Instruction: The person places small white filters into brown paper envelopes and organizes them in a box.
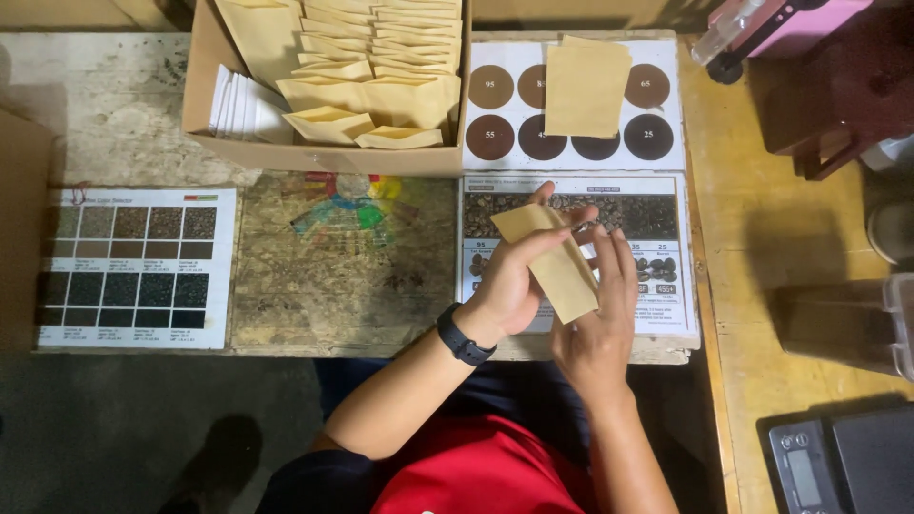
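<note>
Head view: flat kraft-paper pouch [550, 263] between hands.

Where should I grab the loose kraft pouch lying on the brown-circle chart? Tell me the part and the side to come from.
Take the kraft pouch by its near bottom edge, coming from the person's side. It lies flat on the circle chart, slightly tilted, with that edge free and the cardboard box crowding its left. Both hands, left hand and right hand, currently hold another pouch.

Two hands: left [509, 286] and right [595, 328], with one pouch [552, 262] between them. One more pouch [586, 88] lies on a chart. Three charts [138, 266] on the worktop [343, 286]. One box [324, 152] of many pouches, too overlapped to count. One scale [843, 466].
</note>
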